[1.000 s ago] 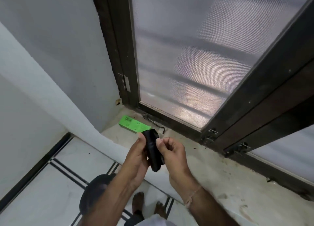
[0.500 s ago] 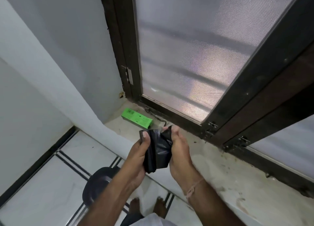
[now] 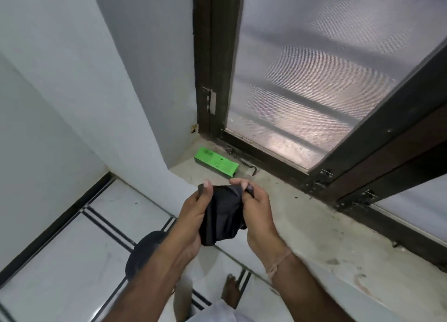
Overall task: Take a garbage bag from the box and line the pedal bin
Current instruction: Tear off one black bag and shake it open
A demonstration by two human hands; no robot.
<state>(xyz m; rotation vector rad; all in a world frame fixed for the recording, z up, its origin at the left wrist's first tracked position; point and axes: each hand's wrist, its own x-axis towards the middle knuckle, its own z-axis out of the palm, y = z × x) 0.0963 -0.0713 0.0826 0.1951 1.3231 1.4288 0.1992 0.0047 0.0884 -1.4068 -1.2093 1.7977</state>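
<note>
A black garbage bag (image 3: 223, 215), still mostly bunched, hangs between my two hands above the edge of the stone sill. My left hand (image 3: 193, 215) pinches its upper left corner between thumb and fingers. Its upper right edge is gripped by my right hand (image 3: 256, 208). The green bag box (image 3: 216, 162) lies flat on the sill in the corner by the window frame. The dark round lid of the pedal bin (image 3: 145, 251) shows on the floor below, partly hidden by my left forearm.
A stone sill (image 3: 302, 225) runs under a dark-framed mesh window (image 3: 314, 79). A metal hook latch (image 3: 244, 162) lies beside the box. The white wall (image 3: 84, 79) rises on the left. Tiled floor (image 3: 72, 249) and a bare foot (image 3: 229, 292) are below.
The rolled bag has been spread wider between my hands, which have drawn apart. The view has shifted, with the box now further from my hands.
</note>
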